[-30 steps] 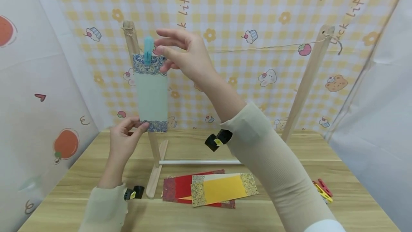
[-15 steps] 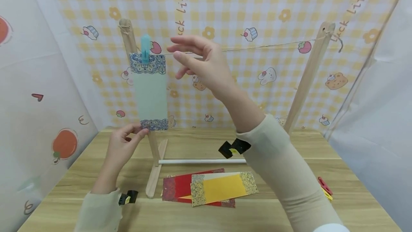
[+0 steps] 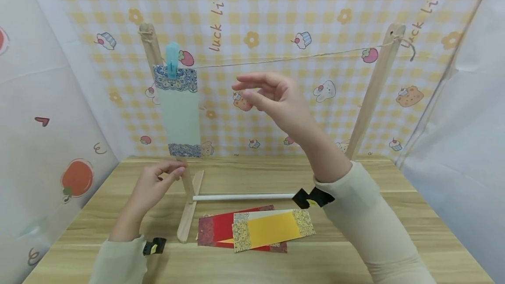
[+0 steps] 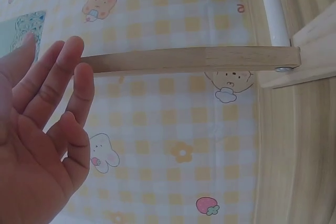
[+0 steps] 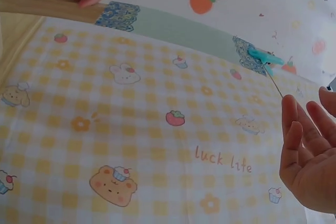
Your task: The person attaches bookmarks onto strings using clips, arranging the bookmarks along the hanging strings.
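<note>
A pale green card (image 3: 180, 117) with blue patterned ends hangs from the string (image 3: 252, 62), held at its top by a light blue clothespin (image 3: 172, 60). Just below the card's lower end is my left hand (image 3: 155, 184), apart from it, with relaxed fingers and nothing between them. My right hand (image 3: 282, 104) hovers below the string, right of the card, its fingers loosely bent and holding nothing. In the right wrist view the clothespin (image 5: 265, 56) bites the card's patterned end on the string. The left wrist view shows bare fingertips near the card's patterned edge (image 4: 29, 30).
Two wooden posts (image 3: 375, 91) carry the string, joined low down by a white rod (image 3: 244, 197). On the wooden table (image 3: 315, 257) lies an overlapping stack of red, whitish and yellow cards (image 3: 274, 230). A checked cloth (image 3: 276, 21) hangs behind.
My left hand has let go of the card's lower end and dropped slightly. My right hand has moved right and down, away from the clothespin. The card stays hanging.
</note>
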`<state>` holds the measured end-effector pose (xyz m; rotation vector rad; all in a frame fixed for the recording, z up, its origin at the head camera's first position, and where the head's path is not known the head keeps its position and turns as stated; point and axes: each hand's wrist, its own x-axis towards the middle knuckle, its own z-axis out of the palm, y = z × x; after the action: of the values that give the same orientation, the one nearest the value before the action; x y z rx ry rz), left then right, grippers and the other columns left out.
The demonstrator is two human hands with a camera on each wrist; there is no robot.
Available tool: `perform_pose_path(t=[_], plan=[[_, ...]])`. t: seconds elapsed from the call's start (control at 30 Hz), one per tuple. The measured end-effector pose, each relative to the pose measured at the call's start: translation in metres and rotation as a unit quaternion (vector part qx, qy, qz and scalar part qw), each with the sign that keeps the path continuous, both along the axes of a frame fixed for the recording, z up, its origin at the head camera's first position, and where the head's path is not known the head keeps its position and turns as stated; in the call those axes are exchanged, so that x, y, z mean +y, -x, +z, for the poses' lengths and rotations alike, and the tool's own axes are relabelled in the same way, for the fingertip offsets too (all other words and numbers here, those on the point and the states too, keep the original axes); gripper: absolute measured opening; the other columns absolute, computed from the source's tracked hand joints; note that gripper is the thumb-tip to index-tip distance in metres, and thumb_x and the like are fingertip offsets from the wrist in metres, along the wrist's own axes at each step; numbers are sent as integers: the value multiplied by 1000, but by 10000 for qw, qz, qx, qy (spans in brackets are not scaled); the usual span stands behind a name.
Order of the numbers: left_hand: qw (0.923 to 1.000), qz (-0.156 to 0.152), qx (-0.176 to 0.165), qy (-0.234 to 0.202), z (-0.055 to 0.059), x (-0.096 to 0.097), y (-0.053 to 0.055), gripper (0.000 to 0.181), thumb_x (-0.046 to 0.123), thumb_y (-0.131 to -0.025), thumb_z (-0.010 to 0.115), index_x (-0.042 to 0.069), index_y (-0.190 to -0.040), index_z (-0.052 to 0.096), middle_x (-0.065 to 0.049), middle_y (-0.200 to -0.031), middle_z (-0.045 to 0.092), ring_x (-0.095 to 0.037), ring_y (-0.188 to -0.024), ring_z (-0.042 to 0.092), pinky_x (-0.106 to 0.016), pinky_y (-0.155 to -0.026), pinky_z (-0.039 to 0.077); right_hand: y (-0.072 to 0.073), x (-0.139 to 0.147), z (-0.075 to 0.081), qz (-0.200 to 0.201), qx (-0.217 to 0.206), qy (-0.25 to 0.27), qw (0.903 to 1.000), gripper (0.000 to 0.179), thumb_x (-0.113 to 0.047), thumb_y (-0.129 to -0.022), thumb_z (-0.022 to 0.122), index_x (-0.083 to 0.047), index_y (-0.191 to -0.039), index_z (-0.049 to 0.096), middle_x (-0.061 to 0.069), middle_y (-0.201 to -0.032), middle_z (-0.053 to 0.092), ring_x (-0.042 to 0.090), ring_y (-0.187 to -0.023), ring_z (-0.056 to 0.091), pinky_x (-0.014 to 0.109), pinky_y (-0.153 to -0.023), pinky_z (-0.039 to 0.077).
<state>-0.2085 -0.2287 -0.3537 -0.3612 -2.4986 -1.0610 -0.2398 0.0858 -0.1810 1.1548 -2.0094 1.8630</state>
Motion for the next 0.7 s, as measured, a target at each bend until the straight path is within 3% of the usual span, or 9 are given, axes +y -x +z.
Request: perform_pose_path(t=[0.17,0.27,0.4,0.57,0.7], plan=[[9993,-113,-305,205,-2,1,-1,23,22,-100,61,6,-111,74,-9,-99,77,4,-84,57,-23,-64,45,0,21,-14,-187,96,-203,9996,30,-2,-94,65,1,-124,64,6,-117,73,17,-81,68,27,-85,54],[9987,-200,-351,322,-4,3,-3,22,22,-100,61,7,-109,74,-8,-103,76,1,-84,56,-23,-65,45,-2,35,-23,-414,139,-491,9978,28,-2,-94,65,1,-122,65,4,-117,73,15,-84,68,25,-69,55],[9982,-331,-366,349,-7,7,-5,19,22,-98,63,10,-108,75,-7,-104,76,0,-83,57,-23,-63,45,-7,56,-37,-684,57,-1033,9923,26,-6,-95,65,-4,-121,67,2,-119,72,15,-88,68,25,-58,53],[9976,-489,-386,297,-10,14,-7,16,17,-97,65,10,-107,75,-8,-104,75,0,-78,55,-23,-58,43,-14,85,-54,-917,-98,-1522,9840,25,-14,-98,63,-8,-122,67,-5,-120,71,14,-94,70,24,-78,54],[9969,-585,-446,290,-13,22,-7,15,18,-96,66,11,-107,75,-6,-105,75,-2,-79,54,-22,-60,44,-17,102,-68,-1019,-18,-1543,9828,24,-13,-98,63,-8,-121,68,-7,-117,73,11,-96,69,23,-79,54]])
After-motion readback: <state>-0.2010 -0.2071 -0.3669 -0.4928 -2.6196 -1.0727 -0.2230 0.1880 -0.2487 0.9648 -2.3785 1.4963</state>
